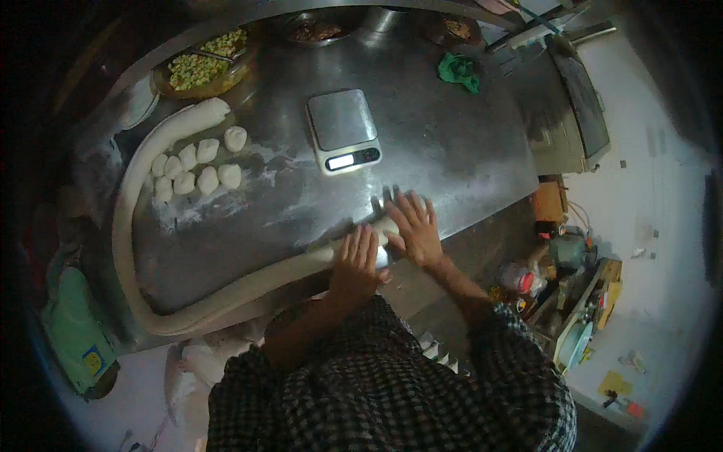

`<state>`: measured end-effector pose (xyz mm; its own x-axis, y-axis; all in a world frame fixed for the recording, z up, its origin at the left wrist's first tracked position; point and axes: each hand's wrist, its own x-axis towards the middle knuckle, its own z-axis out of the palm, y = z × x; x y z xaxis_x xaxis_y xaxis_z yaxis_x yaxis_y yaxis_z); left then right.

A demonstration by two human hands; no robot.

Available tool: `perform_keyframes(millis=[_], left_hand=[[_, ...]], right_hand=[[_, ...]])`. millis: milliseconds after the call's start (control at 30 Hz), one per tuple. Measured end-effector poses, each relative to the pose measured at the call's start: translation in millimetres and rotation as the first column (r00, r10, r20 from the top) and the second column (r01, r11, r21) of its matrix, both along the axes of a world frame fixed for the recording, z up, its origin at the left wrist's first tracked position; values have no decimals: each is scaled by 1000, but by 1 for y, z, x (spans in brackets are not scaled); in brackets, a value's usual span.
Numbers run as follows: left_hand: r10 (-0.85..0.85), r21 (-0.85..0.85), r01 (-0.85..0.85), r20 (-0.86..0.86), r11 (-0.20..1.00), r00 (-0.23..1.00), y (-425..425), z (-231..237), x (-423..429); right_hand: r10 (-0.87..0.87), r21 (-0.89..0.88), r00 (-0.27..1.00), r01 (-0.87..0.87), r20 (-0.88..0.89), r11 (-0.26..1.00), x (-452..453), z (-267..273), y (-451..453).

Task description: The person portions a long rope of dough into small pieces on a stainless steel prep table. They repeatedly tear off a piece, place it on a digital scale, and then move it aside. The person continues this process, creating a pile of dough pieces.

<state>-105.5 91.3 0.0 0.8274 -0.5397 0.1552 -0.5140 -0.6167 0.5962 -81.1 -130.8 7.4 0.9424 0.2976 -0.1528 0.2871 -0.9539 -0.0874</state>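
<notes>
A long rope of pale dough [237, 291] bends around the left part of the steel worktable, from its upper left down to the front edge. My left hand [358, 255] lies palm down across the rope near its right end. My right hand [417, 230] rests on the tip of that end, fingers spread and thumb towards the left hand. Neither hand wraps around the dough. Inside the bend sit several small dough pieces [207, 179] on a floured patch. A digital kitchen scale [343, 121] with a lit display stands beyond my hands, its platform bare.
Along the back of the worktable [452, 147] are a metal bowl of chopped vegetable filling [206, 63], a bowl of dark filling [315, 31] and a crumpled green plastic bag [458, 72]. The table's right edge slants close to my right hand. Cluttered shelving [576, 316] stands lower right.
</notes>
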Motion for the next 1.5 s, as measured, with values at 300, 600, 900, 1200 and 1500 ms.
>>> perform_keyframes(millis=[300,600,900,1200,1500], left_hand=[[306,91,-334,234,938,923,-78,-20,149],[37,279,-64,103,958,994,-127,-12,43],[252,-333,-535,-613,777,748,-132,4,119],[162,-470,-574,-662,671,732,-89,-6,127],[227,-425,-399,-398,813,889,-93,-15,110]], right_hand=[[-217,192,962,184,167,964,132,5,-19],[140,176,969,-104,-202,979,33,-2,-108],[108,808,804,590,-585,-12,86,26,-87],[92,877,881,444,-465,182,90,53,-19],[-88,868,949,312,-302,387,109,55,17]])
